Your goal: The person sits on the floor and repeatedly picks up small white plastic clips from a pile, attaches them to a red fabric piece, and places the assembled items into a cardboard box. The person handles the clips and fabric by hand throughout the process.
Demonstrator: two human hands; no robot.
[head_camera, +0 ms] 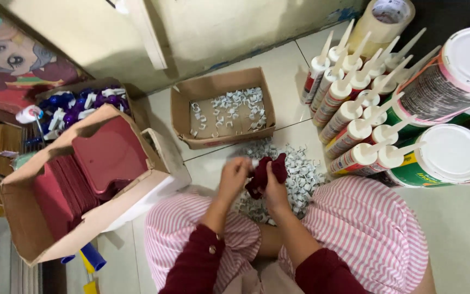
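I sit on the tiled floor in pink striped trousers. My right hand (274, 188) is closed on a dark red card piece (265, 171), which it holds over a heap of small white plastic clips (300, 174) on the floor. My left hand (234, 175) is right beside it, fingers pinched at the card's left edge, apparently around a small white clip; motion blur hides the detail. Just beyond the hands stands an open shallow cardboard box (183, 117) with several white clips spread inside.
A large cardboard box (23, 218) of stacked dark red cards stands at the left. Behind it lies a box of blue and white parts (77, 106). Several sealant cartridges (349, 103) lean at the right beside white-lidded paint cans (452, 155). A tape roll (382, 22) is at the top.
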